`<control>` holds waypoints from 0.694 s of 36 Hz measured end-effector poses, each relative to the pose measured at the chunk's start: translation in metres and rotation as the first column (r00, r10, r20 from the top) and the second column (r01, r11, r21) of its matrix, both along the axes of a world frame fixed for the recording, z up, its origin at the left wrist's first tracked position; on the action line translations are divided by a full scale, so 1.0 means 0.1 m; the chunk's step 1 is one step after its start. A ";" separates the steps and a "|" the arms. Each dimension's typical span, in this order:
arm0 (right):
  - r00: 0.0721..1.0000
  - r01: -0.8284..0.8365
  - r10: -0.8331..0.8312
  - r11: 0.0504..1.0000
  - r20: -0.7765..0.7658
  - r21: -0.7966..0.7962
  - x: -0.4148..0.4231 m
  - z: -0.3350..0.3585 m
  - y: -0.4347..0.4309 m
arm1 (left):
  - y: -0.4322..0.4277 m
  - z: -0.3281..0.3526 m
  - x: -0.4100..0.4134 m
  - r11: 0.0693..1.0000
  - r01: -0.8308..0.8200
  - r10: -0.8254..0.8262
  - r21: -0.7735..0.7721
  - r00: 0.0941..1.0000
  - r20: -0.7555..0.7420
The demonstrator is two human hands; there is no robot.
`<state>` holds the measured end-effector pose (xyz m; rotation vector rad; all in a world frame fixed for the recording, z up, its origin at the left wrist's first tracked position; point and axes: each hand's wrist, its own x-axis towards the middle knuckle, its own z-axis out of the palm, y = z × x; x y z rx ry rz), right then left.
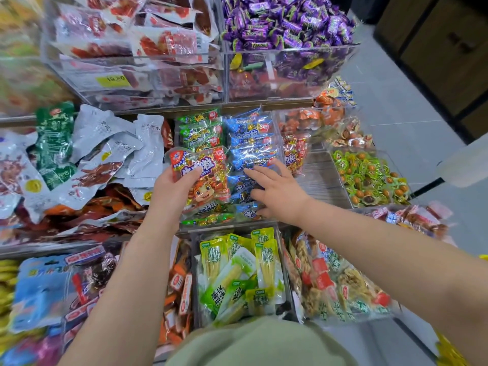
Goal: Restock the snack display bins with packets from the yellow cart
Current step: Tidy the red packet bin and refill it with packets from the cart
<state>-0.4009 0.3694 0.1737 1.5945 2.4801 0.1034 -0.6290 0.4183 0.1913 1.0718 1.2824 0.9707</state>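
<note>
My left hand (171, 192) grips a red snack packet (204, 175) with a cartoon face, holding it over the middle clear bin (229, 224). That bin holds green packets (200, 129) at the back left and a row of blue packets (250, 143) on the right. With fingers straight, my right hand (274, 191) rests on the blue packets at the front of the row. A few red packets (294, 154) stand in the bin to the right. A yellow edge (484, 257) shows at the far right; I cannot tell whether it is the cart.
Clear bins surround the middle one: purple candies (287, 22) and red-white packets (137, 40) above, white and green pouches (105, 154) at left, green-wrapped sweets (369, 175) at right, yellow-green packets (237, 273) below. Grey floor (396, 101) lies to the right.
</note>
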 end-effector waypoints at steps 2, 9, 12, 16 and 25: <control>1.000 0.027 -0.027 1.000 0.010 -0.009 0.02 -0.03 -0.01 | 0.00 0.01 0.00 1.000 0.010 -0.010 0.001 1.000 -0.009; 0.992 0.081 -0.083 0.996 0.092 0.023 0.08 -0.10 -0.01 | -0.02 0.01 0.05 0.999 0.035 -0.035 0.001 0.999 -0.011; 0.992 0.084 -0.084 0.996 0.089 0.005 0.12 -0.12 0.00 | -0.03 0.00 0.06 0.999 0.040 -0.040 0.001 0.999 -0.011; 0.994 0.069 -0.077 0.993 -0.083 -0.094 0.17 -0.05 -0.02 | -0.03 0.02 0.05 0.999 0.038 -0.038 0.000 0.999 -0.004; 0.926 0.058 0.006 0.986 -0.379 0.158 0.12 0.09 -0.30 | -0.08 0.13 0.04 1.000 0.017 -0.017 0.003 0.999 0.038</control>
